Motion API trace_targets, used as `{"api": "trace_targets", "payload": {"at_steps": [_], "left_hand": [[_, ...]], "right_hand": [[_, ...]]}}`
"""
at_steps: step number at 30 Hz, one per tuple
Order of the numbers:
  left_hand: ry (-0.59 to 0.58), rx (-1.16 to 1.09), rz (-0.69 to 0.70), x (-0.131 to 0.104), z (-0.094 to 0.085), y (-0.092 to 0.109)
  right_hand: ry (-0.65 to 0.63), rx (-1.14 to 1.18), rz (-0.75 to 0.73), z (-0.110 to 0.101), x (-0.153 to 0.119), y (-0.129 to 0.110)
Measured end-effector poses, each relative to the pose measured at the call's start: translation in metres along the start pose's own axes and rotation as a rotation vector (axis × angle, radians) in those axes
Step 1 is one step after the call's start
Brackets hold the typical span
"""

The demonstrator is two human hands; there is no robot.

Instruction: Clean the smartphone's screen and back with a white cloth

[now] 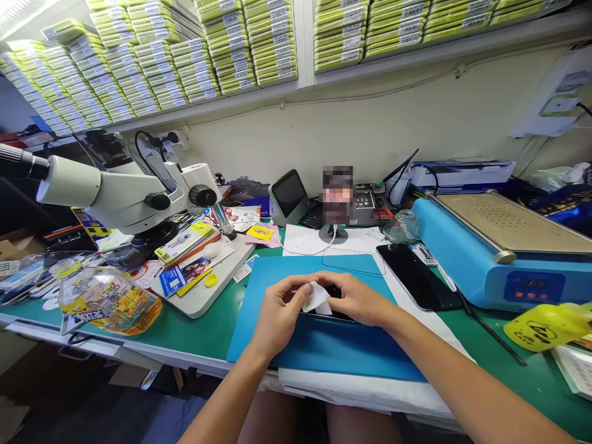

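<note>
On the blue mat lies a dark, flat device with a thin bright edge, mostly hidden under my hands; it looks like a phone. My left hand pinches a white wipe between thumb and fingers, just above the device. My right hand curls over the device's right side, its fingertips close to the wipe. The fingers of that hand are bent, and whether they grip the device or the wipe's edge is hidden.
A black phone lies right of the mat, near a blue heating plate machine and a yellow bottle. To the left stand a microscope and a large plastic bottle. Behind are a small screen and a glass jar.
</note>
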State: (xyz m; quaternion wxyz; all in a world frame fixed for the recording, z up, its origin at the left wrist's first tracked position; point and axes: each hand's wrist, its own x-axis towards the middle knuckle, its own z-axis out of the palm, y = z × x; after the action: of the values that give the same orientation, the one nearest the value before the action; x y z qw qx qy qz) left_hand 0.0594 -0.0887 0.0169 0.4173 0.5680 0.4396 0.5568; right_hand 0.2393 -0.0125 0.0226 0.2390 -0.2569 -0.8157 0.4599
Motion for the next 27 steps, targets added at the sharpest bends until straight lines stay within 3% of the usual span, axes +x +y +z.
{"api": "trace_targets", "payload": {"at_steps": [3, 8, 13, 18, 27], "left_hand": [[0.03, -0.076, -0.004, 0.001, 0.003, -0.002], [0.186, 0.01, 0.036, 0.003, 0.007, -0.002], [0.113, 0.087, 0.031, 0.006, 0.007, -0.004], [0.118, 0.13, 0.026, 0.006, 0.005, -0.001], [0.103, 0.243, 0.029, 0.003, -0.018, 0.003]], "right_hand": [[0.053, -0.011, 0.009, 0.001, 0.002, 0.001], [0.186, -0.072, 0.026, 0.003, 0.003, 0.002], [0.195, -0.019, 0.003, 0.005, 0.003, 0.001], [0.165, 0.027, -0.001, 0.006, 0.004, 0.003], [0.183, -0.091, -0.021, 0.002, 0.005, -0.006]]}}
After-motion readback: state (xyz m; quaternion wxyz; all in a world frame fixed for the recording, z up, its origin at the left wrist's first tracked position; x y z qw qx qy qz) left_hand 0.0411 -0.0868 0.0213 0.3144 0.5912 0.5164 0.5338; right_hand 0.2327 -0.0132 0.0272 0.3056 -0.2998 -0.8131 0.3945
